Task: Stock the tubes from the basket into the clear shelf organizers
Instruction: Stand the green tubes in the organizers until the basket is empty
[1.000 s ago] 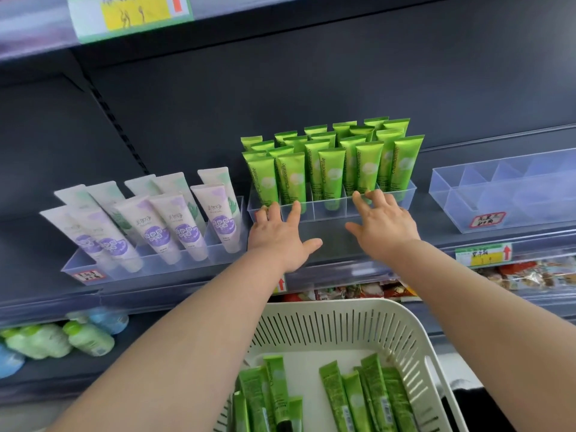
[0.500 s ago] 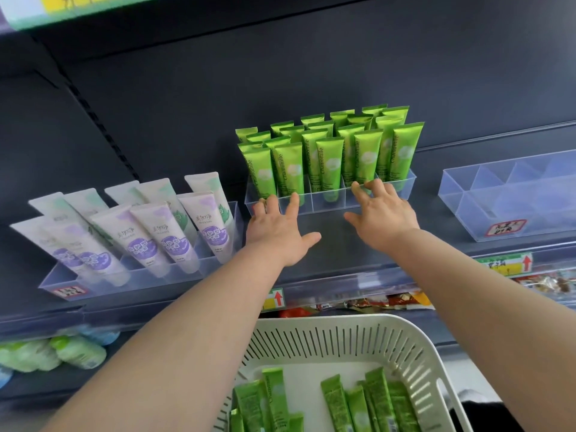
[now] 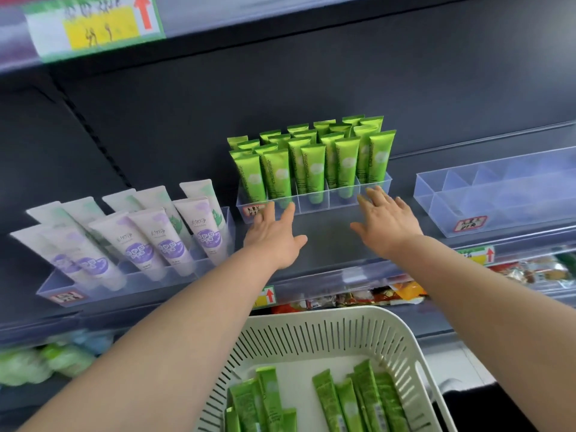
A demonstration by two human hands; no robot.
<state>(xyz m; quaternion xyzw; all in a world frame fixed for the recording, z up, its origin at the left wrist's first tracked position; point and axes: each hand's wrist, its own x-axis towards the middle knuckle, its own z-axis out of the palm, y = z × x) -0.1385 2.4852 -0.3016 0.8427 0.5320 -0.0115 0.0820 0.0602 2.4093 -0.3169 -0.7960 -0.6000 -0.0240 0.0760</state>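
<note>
Two flat hands: left hand [image 3: 274,238], right hand [image 3: 386,226] against middle of three organizers [image 3: 321,207]

The price tag [image 3: 93,29] at the top left is blurred, and its writing cannot be read. The bottom edge cuts off the basket [image 3: 327,314] and the green tubes [image 3: 330,400] lying in it. The right edge cuts off the clear organizer [image 3: 514,219] there. The red label [image 3: 470,224] on its front wall is too small to read. The pale green packs [image 3: 46,363] at the lower left are too blurred to name.

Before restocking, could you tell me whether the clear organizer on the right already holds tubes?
No, the right clear organizer shows only bare compartments.
</note>
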